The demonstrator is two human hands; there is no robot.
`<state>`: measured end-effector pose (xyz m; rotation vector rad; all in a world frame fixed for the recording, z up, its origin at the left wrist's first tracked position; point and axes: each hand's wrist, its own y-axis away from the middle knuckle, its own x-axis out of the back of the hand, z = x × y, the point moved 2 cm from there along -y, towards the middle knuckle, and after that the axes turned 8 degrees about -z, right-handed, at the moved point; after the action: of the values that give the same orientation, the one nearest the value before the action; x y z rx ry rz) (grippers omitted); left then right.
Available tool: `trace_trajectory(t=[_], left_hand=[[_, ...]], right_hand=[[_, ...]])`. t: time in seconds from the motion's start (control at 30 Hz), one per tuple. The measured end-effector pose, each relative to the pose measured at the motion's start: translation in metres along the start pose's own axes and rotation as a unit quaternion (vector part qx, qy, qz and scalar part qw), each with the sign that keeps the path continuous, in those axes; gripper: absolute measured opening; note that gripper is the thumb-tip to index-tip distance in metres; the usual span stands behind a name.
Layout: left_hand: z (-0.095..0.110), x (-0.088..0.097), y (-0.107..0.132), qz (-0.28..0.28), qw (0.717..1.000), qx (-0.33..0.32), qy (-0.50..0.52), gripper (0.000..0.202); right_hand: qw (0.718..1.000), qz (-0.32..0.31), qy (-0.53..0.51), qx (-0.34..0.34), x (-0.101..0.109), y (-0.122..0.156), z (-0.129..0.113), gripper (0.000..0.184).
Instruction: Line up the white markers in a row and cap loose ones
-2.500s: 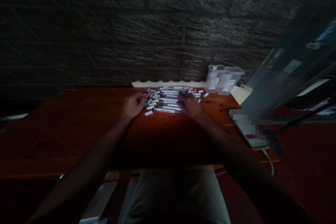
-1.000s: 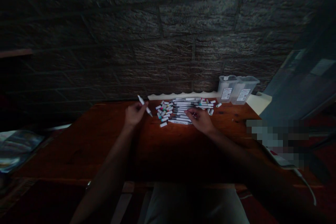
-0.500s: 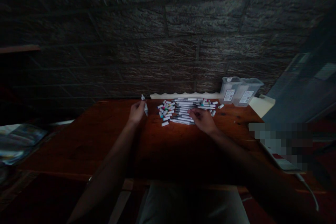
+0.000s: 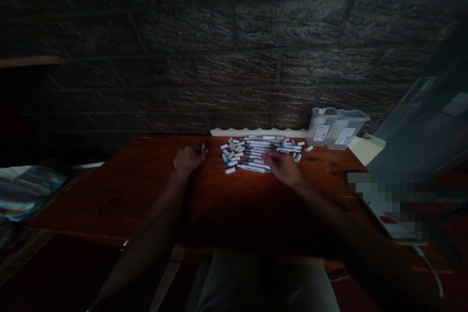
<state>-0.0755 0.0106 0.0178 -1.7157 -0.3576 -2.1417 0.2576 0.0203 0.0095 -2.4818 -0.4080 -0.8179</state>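
A slim white marker [image 4: 203, 147] stands roughly on end in my left hand [image 4: 187, 158], its thumb and fingers closed around it left of the pile; the dim light hides its details. Over the right part of a row of white markers [image 4: 254, 150] rests my right hand [image 4: 283, 165], fingers curled together with the tips at the markers. Whether it grips one is hidden. Loose white marker caps [image 4: 233, 159] with coloured ends lie heaped left of the row. More caps [image 4: 298, 157] lie on its right side.
Two clear plastic containers [image 4: 341, 134] with labels stand at the back right of the wooden table [image 4: 146, 195]. A wavy-edged white strip [image 4: 226, 132] runs along the stone-patterned wall [image 4: 248, 68]. A pale sheet [image 4: 367, 148] lies by the containers, and a cable [image 4: 430, 265] hangs at the right.
My left hand has shifted slightly left and turned, and the marker in it now shows as a thinner, more upright shape. My right hand stays at the row.
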Motion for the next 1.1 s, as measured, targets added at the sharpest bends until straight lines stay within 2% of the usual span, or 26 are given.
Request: trace_trajectory(t=[0.2, 0.3, 0.4, 0.53, 0.83, 1.1], left_hand=[[-0.0017, 0.0015, 0.0018, -0.011, 0.999, 0.032, 0.005, 0.042], [-0.0026, 0.0020, 0.0016, -0.011, 0.999, 0.037, -0.028, 0.035], [-0.0032, 0.0015, 0.0005, -0.012, 0.998, 0.032, -0.047, 0.037], [-0.0047, 0.0000, -0.0005, -0.030, 0.999, 0.041, -0.017, 0.040], [-0.0043, -0.0016, -0.0014, -0.023, 0.999, 0.024, 0.003, 0.040], [-0.0042, -0.0038, -0.0054, -0.011, 1.000, -0.009, 0.014, 0.030]], right_hand=[[1.000, -0.010, 0.007, -0.002, -0.0011, 0.0001, 0.0007, 0.036], [1.000, -0.013, 0.011, 0.004, -0.0016, 0.0007, 0.0006, 0.036], [1.000, -0.019, 0.010, 0.007, -0.0021, 0.0015, 0.0005, 0.035], [0.999, -0.024, 0.024, 0.004, -0.0031, 0.0022, 0.0007, 0.034], [0.999, -0.037, 0.018, 0.008, -0.0049, 0.0025, 0.0001, 0.034], [0.998, -0.053, 0.023, 0.007, -0.0033, 0.0026, -0.0036, 0.035]])
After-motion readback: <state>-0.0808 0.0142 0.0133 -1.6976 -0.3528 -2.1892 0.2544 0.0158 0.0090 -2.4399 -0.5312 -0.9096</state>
